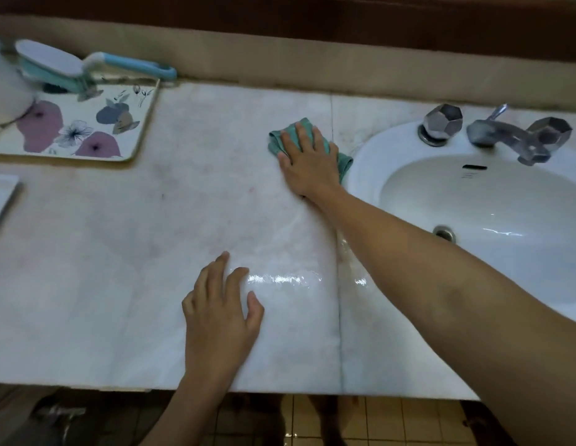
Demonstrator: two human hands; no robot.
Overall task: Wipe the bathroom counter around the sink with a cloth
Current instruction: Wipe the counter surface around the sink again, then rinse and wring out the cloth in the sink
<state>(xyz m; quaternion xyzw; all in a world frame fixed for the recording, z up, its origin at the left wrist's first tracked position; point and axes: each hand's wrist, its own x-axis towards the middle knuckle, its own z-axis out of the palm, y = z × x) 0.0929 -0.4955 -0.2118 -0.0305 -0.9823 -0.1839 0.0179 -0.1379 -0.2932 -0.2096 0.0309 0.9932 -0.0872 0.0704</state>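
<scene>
A pale marble counter (126,252) runs across the view, with a white sink (492,201) set into its right side. A teal cloth (277,140) lies on the counter just left of the sink rim. My right hand (309,162) presses flat on top of the cloth, fingers spread, arm reaching in from the lower right. Near the counter's front edge, my left hand (219,313) rests on the bare marble, fingers apart, holding nothing. A wet shiny streak (280,280) shows between the two hands.
A floral tray (87,130) sits at the back left, with a white and teal scrub brush (64,66) and a white cup (3,88) on it. Chrome tap handles and spout (502,133) stand behind the basin. Tiled floor lies below the front edge.
</scene>
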